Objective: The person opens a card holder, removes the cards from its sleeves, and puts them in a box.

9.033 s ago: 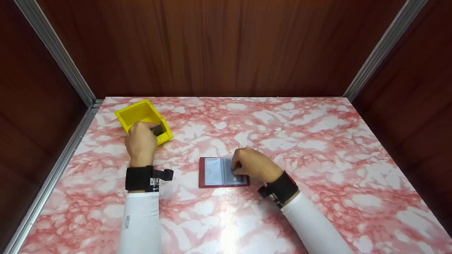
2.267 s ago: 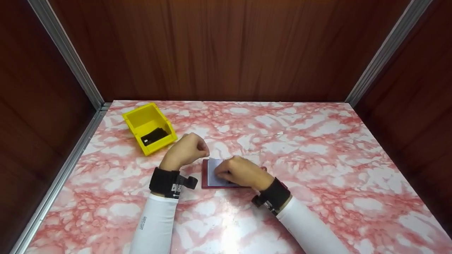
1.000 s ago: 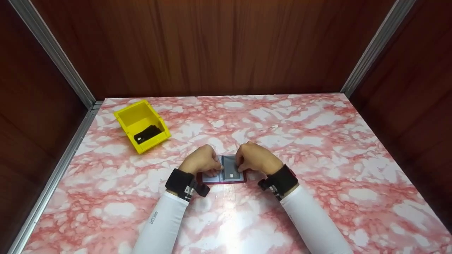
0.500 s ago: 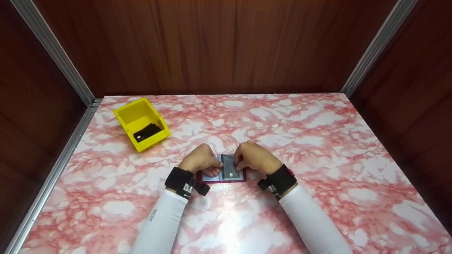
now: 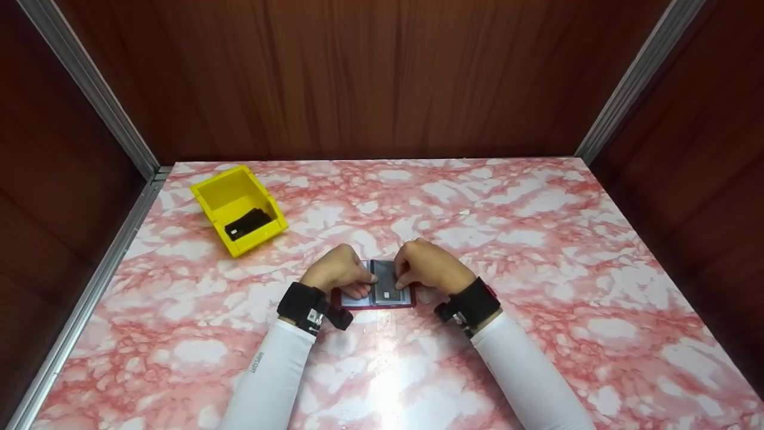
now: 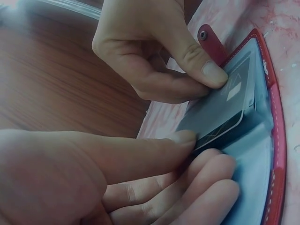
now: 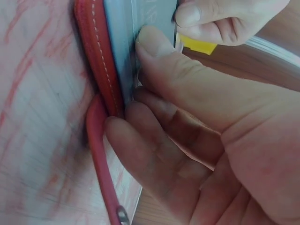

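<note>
An opened red card holder (image 5: 376, 307) with clear sleeves lies on the table between both hands. Over its right half is a dark card (image 5: 385, 279) with a pale chip, lifted at a slant in the left wrist view. My left hand (image 5: 341, 270) pinches the card's left edge, its thumb (image 6: 183, 138) on top and the other fingers curled below. The right hand (image 5: 433, 266) pinches the opposite side, thumb (image 7: 157, 44) on the face, fingers at the holder's red edge. A snap strap (image 6: 212, 44) sticks out beyond the right hand.
A yellow bin (image 5: 216, 215) stands at the back left, with black cards (image 5: 248, 223) lying inside it. Brown wood-grain panels (image 5: 370, 77) close off the back and both sides of the pink marbled table (image 5: 525, 239).
The left hand has come from the yellow bin to the card holder, and the right hand has turned its sleeves. During the last second, card and right hand have shifted slightly left.
</note>
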